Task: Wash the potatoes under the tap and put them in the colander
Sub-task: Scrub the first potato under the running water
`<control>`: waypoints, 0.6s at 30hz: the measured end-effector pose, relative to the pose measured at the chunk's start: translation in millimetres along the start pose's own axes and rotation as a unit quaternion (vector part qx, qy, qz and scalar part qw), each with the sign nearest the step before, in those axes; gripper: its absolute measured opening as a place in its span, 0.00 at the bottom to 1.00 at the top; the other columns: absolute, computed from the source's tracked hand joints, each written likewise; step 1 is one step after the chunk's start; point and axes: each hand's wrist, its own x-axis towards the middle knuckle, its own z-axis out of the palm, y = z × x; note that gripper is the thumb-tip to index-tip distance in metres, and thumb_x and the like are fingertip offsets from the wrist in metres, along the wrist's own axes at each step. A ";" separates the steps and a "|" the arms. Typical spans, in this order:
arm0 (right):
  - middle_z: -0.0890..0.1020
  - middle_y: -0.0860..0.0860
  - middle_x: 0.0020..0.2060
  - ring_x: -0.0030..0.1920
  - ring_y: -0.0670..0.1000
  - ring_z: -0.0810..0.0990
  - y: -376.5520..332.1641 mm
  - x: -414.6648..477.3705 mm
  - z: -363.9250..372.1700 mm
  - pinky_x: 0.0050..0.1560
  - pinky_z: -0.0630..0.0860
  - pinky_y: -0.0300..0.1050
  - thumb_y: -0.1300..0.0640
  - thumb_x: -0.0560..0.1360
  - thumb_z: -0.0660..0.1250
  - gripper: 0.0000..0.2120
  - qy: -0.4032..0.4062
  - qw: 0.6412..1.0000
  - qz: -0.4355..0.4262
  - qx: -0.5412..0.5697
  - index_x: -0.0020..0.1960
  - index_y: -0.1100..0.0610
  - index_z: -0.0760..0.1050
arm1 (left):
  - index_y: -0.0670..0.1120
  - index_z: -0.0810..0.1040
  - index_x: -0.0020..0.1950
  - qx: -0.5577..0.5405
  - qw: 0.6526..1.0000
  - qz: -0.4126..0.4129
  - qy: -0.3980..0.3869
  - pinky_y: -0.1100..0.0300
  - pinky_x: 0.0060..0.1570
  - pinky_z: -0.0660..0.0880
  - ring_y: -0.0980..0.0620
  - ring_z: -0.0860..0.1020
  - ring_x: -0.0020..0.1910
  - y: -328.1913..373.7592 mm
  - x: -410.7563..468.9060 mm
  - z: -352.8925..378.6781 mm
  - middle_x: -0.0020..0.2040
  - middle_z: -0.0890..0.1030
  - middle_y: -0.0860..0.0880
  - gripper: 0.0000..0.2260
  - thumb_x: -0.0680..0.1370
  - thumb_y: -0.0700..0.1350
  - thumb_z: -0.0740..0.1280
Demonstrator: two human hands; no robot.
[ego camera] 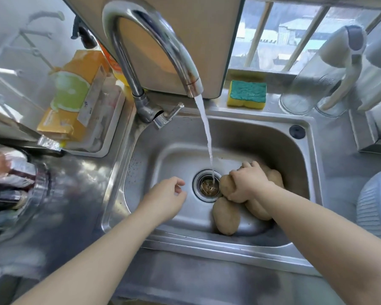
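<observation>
At the far left we see an orange and green cardboard box (pixel 75 100) in a white tray (pixel 110 137). Next comes the curved chrome tap (pixel 154 40), running: its stream of water (pixel 207 137) falls into the round drain strainer (pixel 208 187) of the stainless steel sink (pixel 154 150). The left hand (pixel 165 194) hovers over the basin floor left of the drain, fingers loosely curled round nothing. Right of the drain the right hand (pixel 249 183) grips a brown oval potato (pixel 225 183), whose bare end points left toward the strainer, just beside the stream. A second potato (pixel 227 216) lies in front of it, long axis running from the near wall toward the drain. We make out more potatoes (pixel 259 210) under the forearm. On the back ledge sits a yellow and green sponge (pixel 246 94). At the far right edge stands a pale blue ribbed plastic colander (pixel 374 205), well apart from the potatoes
</observation>
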 end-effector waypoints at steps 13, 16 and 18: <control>0.73 0.47 0.34 0.47 0.53 0.67 5.0 9.4 -6.3 0.48 0.59 0.48 0.39 0.62 0.65 0.18 0.019 0.997 0.021 0.069 0.44 0.51 0.71 | 0.50 0.72 0.65 -0.040 0.999 -0.008 -0.017 0.61 0.58 0.69 0.53 0.75 0.58 15.5 4.5 -5.7 0.58 0.77 0.54 0.14 0.79 0.48 0.61; 0.76 0.46 0.38 0.51 0.52 0.69 9.5 -3.6 -24.2 0.50 0.62 0.48 0.38 0.62 0.67 0.23 0.055 0.985 0.030 0.162 0.52 0.50 0.74 | 0.49 0.73 0.64 -0.081 0.996 -0.028 -0.034 0.64 0.54 0.68 0.53 0.75 0.57 19.7 6.3 0.4 0.58 0.77 0.51 0.14 0.79 0.47 0.62; 0.77 0.46 0.44 0.55 0.53 0.69 7.6 -18.2 -39.0 0.54 0.65 0.49 0.38 0.64 0.69 0.28 0.066 0.964 0.041 0.255 0.60 0.48 0.74 | 0.50 0.73 0.62 -0.150 0.986 -0.048 -0.047 0.61 0.55 0.70 0.51 0.76 0.57 26.4 5.5 6.4 0.59 0.77 0.50 0.11 0.79 0.48 0.62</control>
